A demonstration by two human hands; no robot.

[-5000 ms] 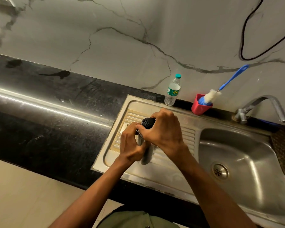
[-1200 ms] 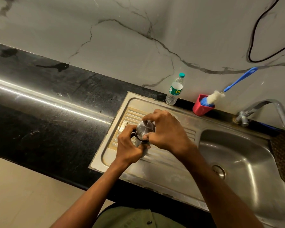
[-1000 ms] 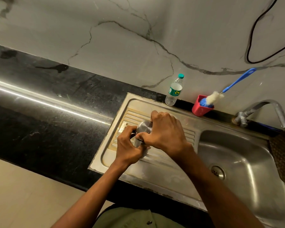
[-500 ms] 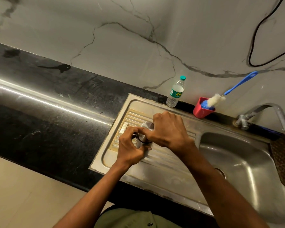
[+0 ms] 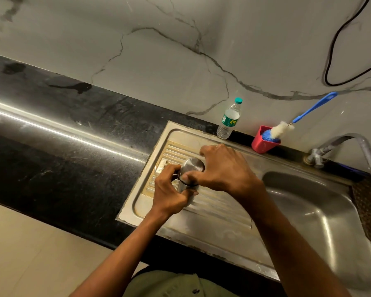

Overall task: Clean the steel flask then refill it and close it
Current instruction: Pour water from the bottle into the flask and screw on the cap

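The black stone bench (image 5: 58, 133) ran across the view from nine o'clock toward the steel sink (image 5: 321, 211) at four o'clock. The sink's ribbed drainboard (image 5: 219, 206) lay at the centre, its bowl to the three o'clock side under a curved tap (image 5: 351, 142).

The steel flask (image 5: 191, 168) stood upright on the drainboard, near its ten o'clock corner. It looked brushed and silvery, with a round domed steel cap on top and a thin black ring just beneath that cap; most of its body was hidden by the hands.

The right hand (image 5: 225, 170) reached in from five o'clock, its grip curled over and around the cap, thumb pressed at the black ring. The left hand (image 5: 169, 189) came from seven o'clock, its grip wrapped round the flask's body below the ring.

At twelve o'clock of the flask, against the marble wall, stood a clear plastic water bottle (image 5: 229, 121) with a green label and teal cap. At two o'clock a red cup (image 5: 260, 143) held a blue-handled bottle brush (image 5: 287, 125), leaning toward the wall.
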